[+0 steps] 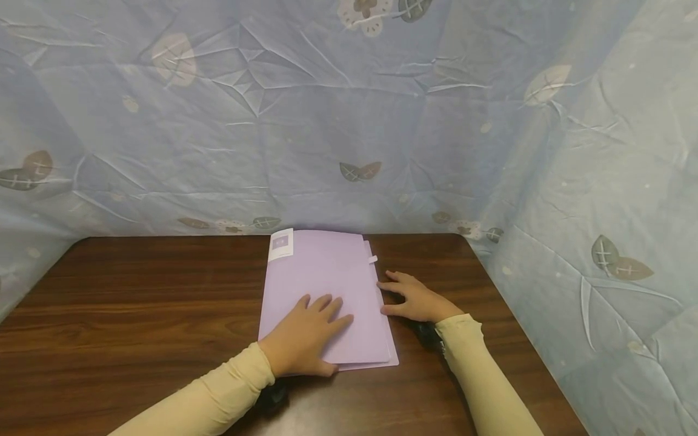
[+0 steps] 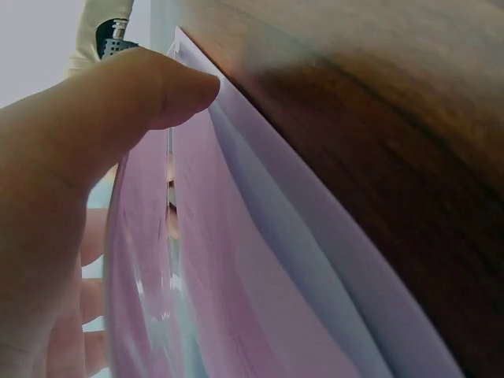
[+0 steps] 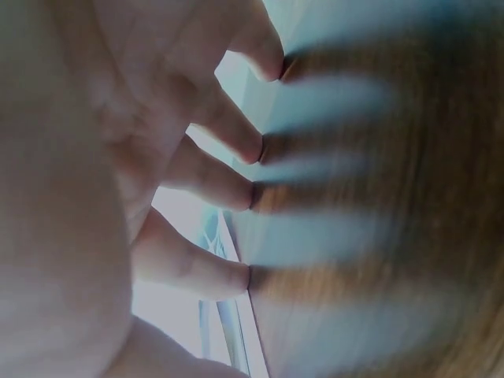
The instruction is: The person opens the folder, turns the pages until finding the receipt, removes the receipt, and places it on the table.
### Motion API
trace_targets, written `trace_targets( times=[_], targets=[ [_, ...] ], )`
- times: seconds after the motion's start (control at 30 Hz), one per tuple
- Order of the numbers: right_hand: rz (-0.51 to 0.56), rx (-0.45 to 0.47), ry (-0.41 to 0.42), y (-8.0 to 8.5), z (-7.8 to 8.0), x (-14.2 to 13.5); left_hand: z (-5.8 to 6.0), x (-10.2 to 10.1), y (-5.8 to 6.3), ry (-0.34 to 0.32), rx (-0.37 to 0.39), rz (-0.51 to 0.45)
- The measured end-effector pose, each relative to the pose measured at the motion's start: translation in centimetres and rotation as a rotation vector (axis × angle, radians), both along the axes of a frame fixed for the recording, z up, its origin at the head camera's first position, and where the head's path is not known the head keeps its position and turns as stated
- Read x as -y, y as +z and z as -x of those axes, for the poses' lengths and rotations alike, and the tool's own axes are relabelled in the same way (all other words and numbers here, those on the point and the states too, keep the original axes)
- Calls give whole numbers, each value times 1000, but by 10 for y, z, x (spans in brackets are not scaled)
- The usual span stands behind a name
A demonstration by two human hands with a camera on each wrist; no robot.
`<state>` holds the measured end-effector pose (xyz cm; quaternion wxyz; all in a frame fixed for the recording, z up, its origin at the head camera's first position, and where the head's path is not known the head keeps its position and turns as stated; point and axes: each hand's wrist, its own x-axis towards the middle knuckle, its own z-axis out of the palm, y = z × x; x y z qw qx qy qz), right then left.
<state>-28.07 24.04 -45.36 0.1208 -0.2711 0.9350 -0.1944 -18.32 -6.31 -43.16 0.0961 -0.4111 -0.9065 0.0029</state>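
A light purple folder [image 1: 322, 266] lies closed on the table, its long side pointing away from me. A white label [image 1: 280, 244] marks its far left corner and a small tab sticks out at the right edge. My left hand [image 1: 302, 336] rests on the lower part of the cover with fingers spread. Seen from the left wrist, its thumb [image 2: 169, 87] lies along the near edge, where several layers fan slightly apart. Just right of the folder, my right hand [image 1: 417, 301] has its fingers spread, with fingertips [image 3: 240, 276] on the wood beside the folder's edge.
The dark brown wooden table [image 1: 136, 303] has rounded far corners. A pale blue cloth [image 1: 327, 121] with leaf prints hangs behind it and along the right side. Dark wrist devices [image 1: 428, 335] sit below both hands.
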Motion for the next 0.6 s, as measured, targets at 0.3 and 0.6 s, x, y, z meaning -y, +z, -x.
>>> trace_targets(
  times=[0.3, 0.6],
  targets=[
    [-10, -9, -11, 1, -1, 2, 0, -5, 5, 17, -25, -12],
    [2, 6, -24, -2, 0, 1, 1, -5, 9, 33, -16, -24]
  ],
)
